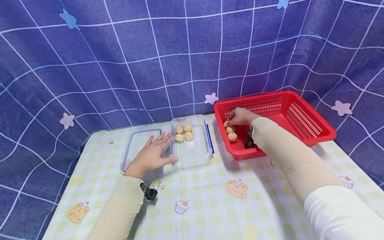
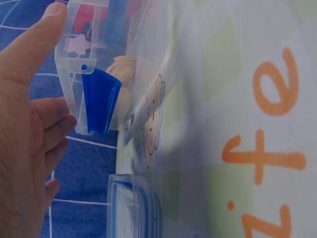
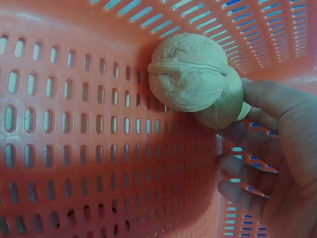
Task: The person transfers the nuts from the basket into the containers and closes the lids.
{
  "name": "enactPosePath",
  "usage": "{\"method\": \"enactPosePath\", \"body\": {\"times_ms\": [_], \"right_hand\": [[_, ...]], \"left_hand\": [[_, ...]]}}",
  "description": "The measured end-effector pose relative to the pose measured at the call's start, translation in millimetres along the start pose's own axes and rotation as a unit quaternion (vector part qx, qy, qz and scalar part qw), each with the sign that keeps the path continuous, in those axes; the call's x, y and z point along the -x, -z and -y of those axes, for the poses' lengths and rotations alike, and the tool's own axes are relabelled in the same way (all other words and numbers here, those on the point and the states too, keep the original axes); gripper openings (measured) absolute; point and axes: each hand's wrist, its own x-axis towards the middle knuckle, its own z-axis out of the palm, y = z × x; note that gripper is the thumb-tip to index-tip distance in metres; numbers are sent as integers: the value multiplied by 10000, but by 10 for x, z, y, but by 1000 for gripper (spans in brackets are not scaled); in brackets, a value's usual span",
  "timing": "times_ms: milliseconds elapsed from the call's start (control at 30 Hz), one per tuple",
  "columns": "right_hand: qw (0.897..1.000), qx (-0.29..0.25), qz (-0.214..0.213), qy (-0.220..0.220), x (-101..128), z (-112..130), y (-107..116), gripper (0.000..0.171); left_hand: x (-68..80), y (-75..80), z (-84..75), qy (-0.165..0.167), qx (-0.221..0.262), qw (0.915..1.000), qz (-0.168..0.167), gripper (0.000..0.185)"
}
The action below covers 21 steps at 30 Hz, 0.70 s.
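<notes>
My left hand (image 1: 152, 152) lies against the left side of the clear plastic box (image 1: 199, 153), fingers extended and thumb near its front corner. Inside that box, several walnuts (image 1: 188, 136) sit together toward the left. The left wrist view shows the blue latch (image 2: 100, 101) on the box wall beside my fingers. My right hand (image 1: 240, 116) reaches into the red basket (image 1: 320, 133) and pinches a walnut (image 1: 226, 124) by the left wall. Nearer me in the basket is another walnut (image 1: 232, 137); the right wrist view has a large walnut (image 3: 188, 72) in front, partly hiding those behind.
A clear lid (image 1: 141, 140) with a blue seal lies left of the box, partly behind my left hand. One blue latch flap (image 1: 210, 139) hangs open on the box's right side. A blue grid-patterned curtain (image 1: 188, 68) rises behind the checked tablecloth (image 1: 205, 215).
</notes>
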Motion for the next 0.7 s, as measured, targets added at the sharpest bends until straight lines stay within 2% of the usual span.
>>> {"method": "enactPosePath", "body": {"times_ms": [233,700], "right_hand": [[10000,48,14,-4,-36,-1,26,27],[9986,-362,-371,-131,97,129,262,32]], "left_hand": [[-1,4,-3,-37,17,10000,-12,97],[-8,-10,3,-7,-20,10000,28,98]]}}
